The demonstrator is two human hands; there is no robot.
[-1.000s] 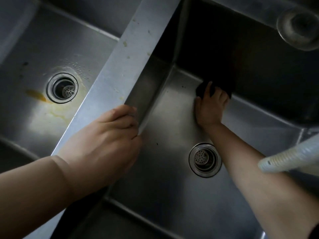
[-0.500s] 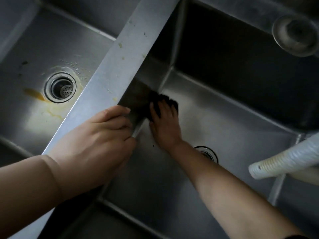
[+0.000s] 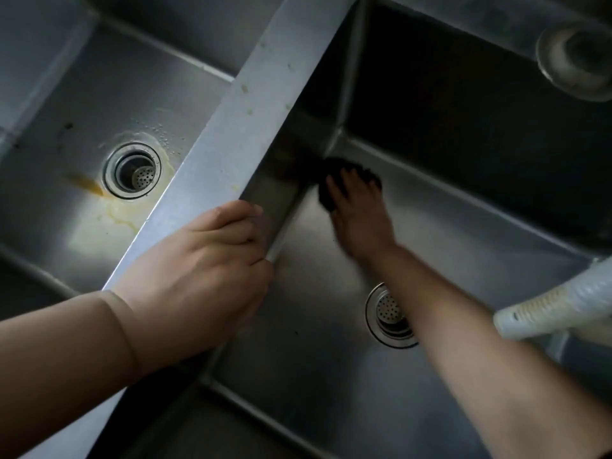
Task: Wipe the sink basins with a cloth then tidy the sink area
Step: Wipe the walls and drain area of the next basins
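My right hand point(image 3: 361, 223) reaches down into the right basin point(image 3: 463, 246) and presses a dark cloth point(image 3: 332, 166) flat against the basin floor, fingers spread straight over it. The cloth sits at the far-left corner, close to the foot of the divider wall. My left hand point(image 3: 198, 270) grips the steel divider point(image 3: 238, 111) between the two basins, fingers curled over its right edge. The left basin point(image 3: 59, 144) has a yellow-brown stain point(image 3: 109, 210) beside its drain.
Each basin has a round strainer drain: the left drain point(image 3: 132, 170) and the right drain point(image 3: 387, 314), partly hidden by my forearm. A white ribbed hose point(image 3: 546, 309) juts in from the right edge. A round metal fitting point(image 3: 576, 58) sits on the far rim.
My right hand swept the cloth left from the back wall to the corner by the divider, then shifted slightly right. My left hand has kept its grip on the divider.
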